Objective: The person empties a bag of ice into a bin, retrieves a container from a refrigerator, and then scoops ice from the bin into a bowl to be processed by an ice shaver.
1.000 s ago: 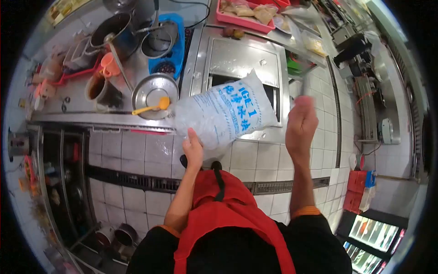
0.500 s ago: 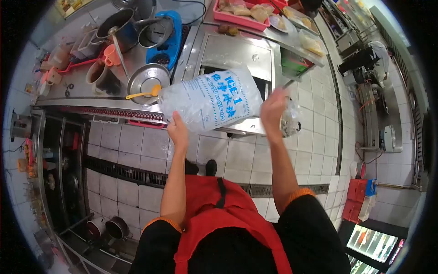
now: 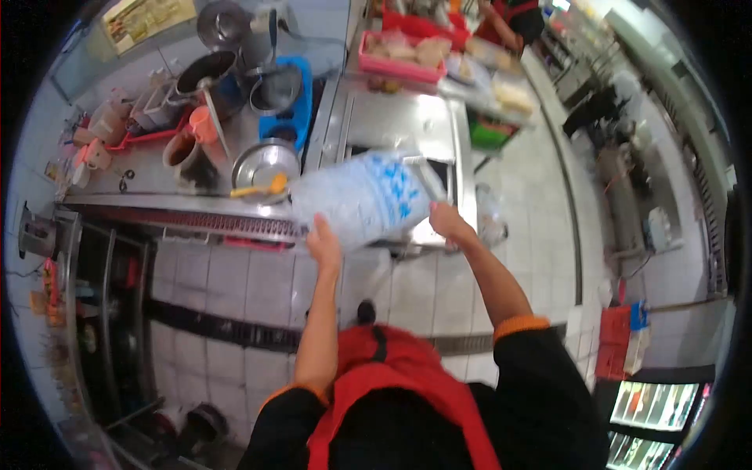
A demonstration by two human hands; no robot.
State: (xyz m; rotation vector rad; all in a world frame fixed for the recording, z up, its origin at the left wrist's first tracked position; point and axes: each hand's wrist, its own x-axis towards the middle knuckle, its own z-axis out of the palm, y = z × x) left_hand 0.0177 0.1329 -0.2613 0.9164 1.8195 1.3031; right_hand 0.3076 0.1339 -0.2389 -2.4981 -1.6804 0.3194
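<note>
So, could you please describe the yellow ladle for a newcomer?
Start at the steel counter left of the ice bag. Near its front edge, beside the bag, is a round metal bowl. The ladle lies across it, handle to the left, and its yellow colour sets it apart from the pink mug and metal pot nearby.

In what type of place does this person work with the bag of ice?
Probably a commercial kitchen: pots such as the large dark pot crowd the steel counter, a drain channel crosses the tiled floor, and a lit glass-front cabinet stands nearby.
</note>
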